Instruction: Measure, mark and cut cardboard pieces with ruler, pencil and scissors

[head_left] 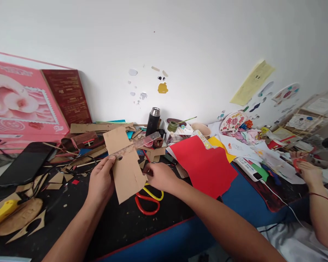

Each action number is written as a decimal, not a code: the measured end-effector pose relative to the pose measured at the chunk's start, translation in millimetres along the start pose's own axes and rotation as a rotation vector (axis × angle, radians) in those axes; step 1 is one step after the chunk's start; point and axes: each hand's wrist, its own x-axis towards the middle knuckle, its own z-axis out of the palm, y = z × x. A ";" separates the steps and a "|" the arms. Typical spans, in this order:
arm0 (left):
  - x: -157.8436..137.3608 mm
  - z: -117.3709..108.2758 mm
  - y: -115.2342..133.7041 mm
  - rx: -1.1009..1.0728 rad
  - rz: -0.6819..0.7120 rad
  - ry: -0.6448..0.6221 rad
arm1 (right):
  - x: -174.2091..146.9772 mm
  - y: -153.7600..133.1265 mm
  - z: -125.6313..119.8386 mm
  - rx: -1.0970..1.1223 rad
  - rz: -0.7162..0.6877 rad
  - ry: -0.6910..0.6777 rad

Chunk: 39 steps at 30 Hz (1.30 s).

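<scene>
My left hand [101, 177] pinches the left edge of a piece of brown cardboard [126, 183], thumb in front, together with a clear plastic ruler [146, 141]. The ruler lies slantwise across the cardboard, its far end sticking out to the right. A small dark hole shows just under it. At the cardboard's right edge, my right hand [160, 177] has its fingers closed; what they hold is hidden. A thin red stick [146, 156] shows just behind those fingers. Below the cardboard, scissors [148, 212] with red and yellow handles lie on the black mat.
Cardboard scraps [56, 178], a black phone [24, 163] and a yellow-handled tool [4, 213] lie left. A black flask [152, 122] stands behind. Red paper [202, 163] and a white power strip [247, 168] are right. Another person's hand [311, 173] holds something orange farther right.
</scene>
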 end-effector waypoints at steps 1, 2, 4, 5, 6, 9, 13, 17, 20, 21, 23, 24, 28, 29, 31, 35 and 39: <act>0.0 0.0 0.0 -0.005 -0.003 0.007 | 6.0 4.0 -3.6 -0.011 0.024 0.041; 0.0 0.1 -0.1 -0.009 -0.007 0.010 | 12.2 8.6 -6.7 -0.043 0.051 0.087; -0.2 0.1 -0.6 -0.012 -0.023 0.012 | 24.8 17.6 -11.1 -0.102 0.110 0.123; -0.3 0.0 -0.9 -0.010 -0.034 0.008 | 30.9 21.1 -11.8 -0.129 0.138 0.119; -0.5 -0.3 -1.2 -0.004 -0.042 0.004 | 36.6 23.7 -11.6 -0.165 0.166 0.102; -0.9 -1.9 -2.2 0.027 -0.048 -0.016 | 50.3 25.6 -5.9 -0.256 0.176 0.030; -1.1 -3.3 -3.5 0.043 -0.072 -0.044 | 59.1 22.7 3.6 -0.267 0.190 -0.003; -2.5 -2.0 -3.9 0.039 -0.119 -0.062 | 58.7 23.0 4.7 -0.244 0.198 -0.017; -4.3 -0.7 -3.2 0.042 -0.139 -0.065 | 53.9 24.8 0.4 -0.204 0.187 -0.014; -4.7 -0.5 -3.0 0.047 -0.143 -0.070 | 51.5 25.4 -1.6 -0.183 0.180 -0.012; -4.8 -0.8 -2.8 0.055 -0.141 -0.078 | 45.3 27.1 -5.7 -0.131 0.166 -0.007; -4.7 -1.1 -2.8 0.058 -0.137 -0.076 | 41.5 28.3 -7.5 -0.098 0.159 -0.007; -3.8 -2.2 -3.7 0.056 -0.125 -0.064 | 22.3 37.6 -9.3 0.065 0.144 -0.022; -3.9 -2.3 -3.9 0.054 -0.123 -0.064 | 17.0 41.2 -8.6 0.104 0.142 -0.027; -4.5 -2.1 -4.4 0.049 -0.122 -0.071 | 6.4 49.0 -7.4 0.187 0.148 -0.024; -5.8 -2.0 -5.5 0.043 -0.133 -0.096 | -14.8 61.0 -15.0 0.494 0.175 0.090; -5.8 -1.4 -6.2 0.044 -0.138 -0.089 | -35.7 62.2 -36.6 0.462 0.153 0.152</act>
